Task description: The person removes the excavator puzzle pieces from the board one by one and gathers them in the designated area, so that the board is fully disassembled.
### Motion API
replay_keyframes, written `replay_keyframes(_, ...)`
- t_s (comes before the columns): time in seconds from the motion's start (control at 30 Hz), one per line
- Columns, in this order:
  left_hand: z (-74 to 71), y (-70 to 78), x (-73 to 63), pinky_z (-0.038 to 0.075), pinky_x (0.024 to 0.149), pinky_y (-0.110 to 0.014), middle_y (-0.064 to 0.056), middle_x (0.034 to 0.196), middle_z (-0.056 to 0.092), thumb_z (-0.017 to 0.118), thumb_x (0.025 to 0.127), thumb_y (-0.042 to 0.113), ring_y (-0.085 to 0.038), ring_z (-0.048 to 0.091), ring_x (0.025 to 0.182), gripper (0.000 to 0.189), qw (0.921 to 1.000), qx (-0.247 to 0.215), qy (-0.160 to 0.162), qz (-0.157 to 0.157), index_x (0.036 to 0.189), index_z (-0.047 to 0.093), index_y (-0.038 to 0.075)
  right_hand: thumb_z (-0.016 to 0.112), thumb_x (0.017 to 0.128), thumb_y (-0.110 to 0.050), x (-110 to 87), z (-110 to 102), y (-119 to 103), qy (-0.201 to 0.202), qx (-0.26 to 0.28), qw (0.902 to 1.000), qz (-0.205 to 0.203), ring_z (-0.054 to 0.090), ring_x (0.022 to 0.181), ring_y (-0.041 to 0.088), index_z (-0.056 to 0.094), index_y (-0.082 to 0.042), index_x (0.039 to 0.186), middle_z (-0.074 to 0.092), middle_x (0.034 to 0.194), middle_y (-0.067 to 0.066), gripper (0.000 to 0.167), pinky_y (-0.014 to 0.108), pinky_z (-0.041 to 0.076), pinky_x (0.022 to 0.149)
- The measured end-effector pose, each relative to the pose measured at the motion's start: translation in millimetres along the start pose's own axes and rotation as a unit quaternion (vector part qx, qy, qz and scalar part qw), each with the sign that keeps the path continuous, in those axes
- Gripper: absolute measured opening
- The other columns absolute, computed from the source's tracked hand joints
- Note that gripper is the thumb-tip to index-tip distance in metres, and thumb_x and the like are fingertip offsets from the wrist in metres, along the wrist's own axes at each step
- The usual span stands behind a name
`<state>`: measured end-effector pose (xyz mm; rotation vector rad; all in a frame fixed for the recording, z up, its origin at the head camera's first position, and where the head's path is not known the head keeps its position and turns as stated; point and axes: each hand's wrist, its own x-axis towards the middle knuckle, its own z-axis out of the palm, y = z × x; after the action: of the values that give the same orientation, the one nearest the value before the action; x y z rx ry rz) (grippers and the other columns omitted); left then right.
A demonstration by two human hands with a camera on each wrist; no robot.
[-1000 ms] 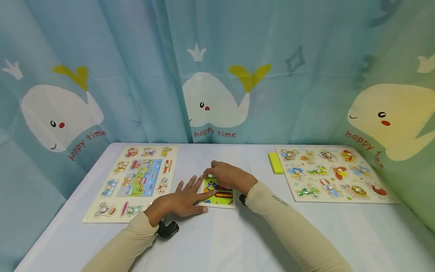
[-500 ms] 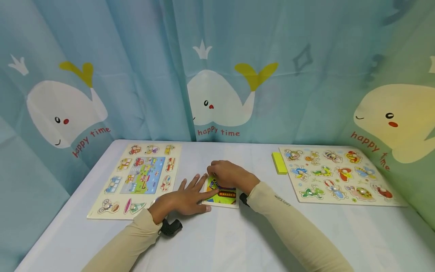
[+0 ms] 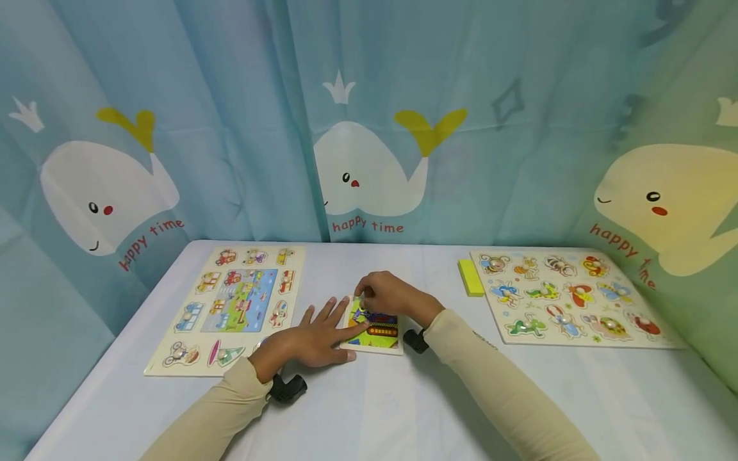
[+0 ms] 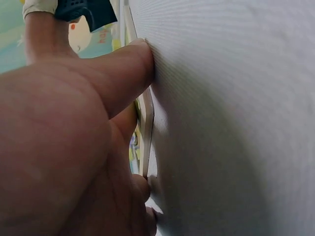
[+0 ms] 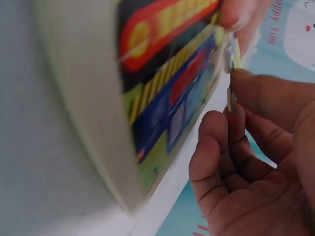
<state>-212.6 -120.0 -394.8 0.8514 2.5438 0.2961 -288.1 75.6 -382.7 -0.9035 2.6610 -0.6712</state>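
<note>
A small square jigsaw puzzle (image 3: 383,331) with a digger picture lies mid-table in the head view. My left hand (image 3: 319,338) spreads over its left side, the index finger straight across the picture and the thumb on the cloth. Over the puzzle's top left part, my right hand (image 3: 392,296) pinches a small puzzle piece (image 5: 230,98) between thumb and fingers. In the right wrist view this thin piece stands on edge at the puzzle's far rim; whether it touches the puzzle I cannot tell. The left wrist view shows the puzzle's edge (image 4: 146,132) past my thumb.
A wooden knob puzzle with vehicles (image 3: 193,342) lies at the left, partly under my left forearm. Another with insects (image 3: 562,320) lies at the right, a yellow block (image 3: 471,278) against its left edge. A whale-print curtain (image 3: 242,128) hangs behind the table.
My right hand has risen slightly and turned, uncovering more of the puzzle's top left part, with the piece between its fingers. My left hand stays in place. The head view shifts slightly.
</note>
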Motion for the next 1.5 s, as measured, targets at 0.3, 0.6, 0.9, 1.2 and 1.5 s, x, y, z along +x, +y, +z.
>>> replay_keyframes(0.3,-1.1,0.7,-1.3,-0.003,0.109,-0.064,-0.013,0.162,-0.005,0.045,0.1,0.05,-0.035,-0.013,0.145,0.058,1.0,-0.009,0.002,0.001,0.154,0.03,0.032,0.063,0.094,-0.005,-4.1,-1,-7,-0.01,0.051,0.9968,-0.06,0.057,0.081,0.009,0.068,-0.007,0.094,0.064,0.088,-0.003,0.005,0.026,0.048,0.078)
replay_keyframes(0.6,4.7,2.1,-2.2,-0.002,0.107,-0.066,-0.015,0.161,-0.004,0.047,0.099,0.049,-0.037,-0.011,0.145,0.059,0.9996,-0.026,0.012,0.009,0.154,0.032,0.03,0.058,0.097,-0.004,-10.3,-4,5,0.026,0.12,0.9918,-0.037,0.059,0.077,0.012,0.066,-0.006,0.098,0.064,0.088,0.0,0.008,0.027,0.05,0.073)
replay_keyframes(0.9,6.8,9.6,4.6,0.004,0.11,-0.063,-0.018,0.161,-0.005,0.056,0.098,0.039,-0.038,-0.011,0.145,0.057,0.9955,-0.07,0.06,0.022,0.15,0.039,0.024,0.056,0.098,-0.002,-32.0,-18,31,0.08,0.13,0.9881,-0.02,0.063,0.072,0.018,0.067,-0.001,0.102,0.064,0.09,0.006,0.012,0.029,0.052,0.066)
replay_keyframes(1.2,2.2,21.3,9.4,0.001,0.111,-0.06,-0.022,0.16,-0.005,0.056,0.095,0.05,-0.036,-0.011,0.145,0.063,0.9985,-0.044,0.031,0.008,0.151,0.038,0.028,0.058,0.097,-0.002,-45.0,-28,59,0.093,0.111,0.9895,0.003,0.058,0.067,0.014,0.07,0.002,0.102,0.066,0.086,0.005,0.014,0.03,0.047,0.061)
replay_keyframes(1.5,5.1,21.3,7.4,0.001,0.113,-0.057,-0.02,0.16,-0.008,0.055,0.096,0.05,-0.036,-0.01,0.145,0.064,0.9994,-0.029,0.018,-0.011,0.153,0.033,0.032,0.058,0.095,-0.001,-53.8,-28,71,0.069,0.13,0.9888,0.022,0.055,0.067,0.015,0.07,0.001,0.099,0.064,0.083,0.004,0.012,0.029,0.045,0.06)
